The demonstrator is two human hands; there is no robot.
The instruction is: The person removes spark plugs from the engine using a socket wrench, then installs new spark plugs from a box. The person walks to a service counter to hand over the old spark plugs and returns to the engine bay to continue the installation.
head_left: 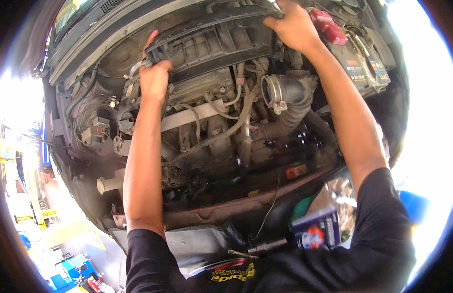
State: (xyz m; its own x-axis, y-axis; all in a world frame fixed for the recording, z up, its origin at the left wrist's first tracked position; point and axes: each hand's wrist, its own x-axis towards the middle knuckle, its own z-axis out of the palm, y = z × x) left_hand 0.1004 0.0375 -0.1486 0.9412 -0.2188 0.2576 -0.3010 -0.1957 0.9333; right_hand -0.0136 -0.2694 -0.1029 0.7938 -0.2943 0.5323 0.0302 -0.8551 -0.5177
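A broad black plastic engine cover (207, 46), its ribbed underside showing, is held tilted above the back of the engine (202, 90). My left hand (155, 80) grips its left end, fingers wrapped round the edge beside a curved pipe stub. At the far right end, my right hand (295, 27) is closed on the upper corner; its fingertips are partly cut off by the frame's top edge. Below and between my arms, a black corrugated air intake hose (297, 100) has an open mouth with a metal clamp round it.
A battery (360, 66) with a red terminal cover (329, 28) sits right of my right forearm. Hoses and a metal rail (192, 115) cross the engine. Near my body, a dark blue printed package (316, 229) lies by the front crossmember (211, 212). Blue equipment (77, 268) stands lower left.
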